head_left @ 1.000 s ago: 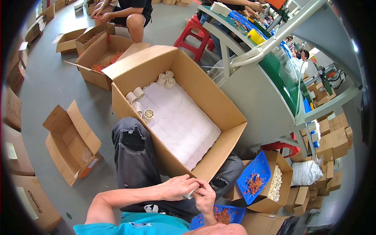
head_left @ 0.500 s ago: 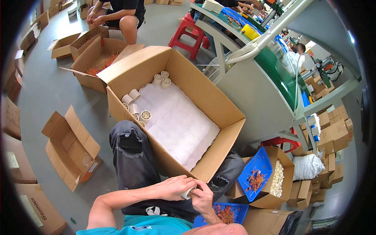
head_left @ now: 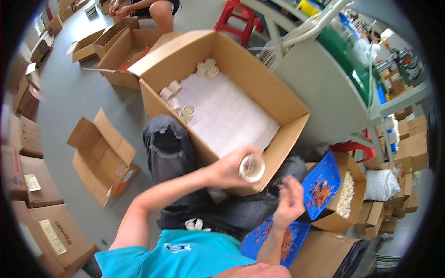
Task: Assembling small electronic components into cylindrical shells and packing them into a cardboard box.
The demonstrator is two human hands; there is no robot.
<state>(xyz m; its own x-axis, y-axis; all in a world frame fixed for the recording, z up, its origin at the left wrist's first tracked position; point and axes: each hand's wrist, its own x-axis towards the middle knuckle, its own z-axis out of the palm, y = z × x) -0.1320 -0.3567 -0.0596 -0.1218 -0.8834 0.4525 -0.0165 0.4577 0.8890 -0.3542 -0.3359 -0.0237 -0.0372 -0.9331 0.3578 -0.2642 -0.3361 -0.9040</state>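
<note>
White hollow cylinder (head_left: 254, 172), round end facing camera; left hand (head_left: 230, 169) gripping its side, fingers wrapped; right hand (head_left: 288, 203) apart, grip unclear.

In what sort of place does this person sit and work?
It looks like a factory workshop, probably for putting together small parts. Signs of this are the long green work surface, the blue tray with small reddish parts, and the piled cardboard boxes at right.
</note>
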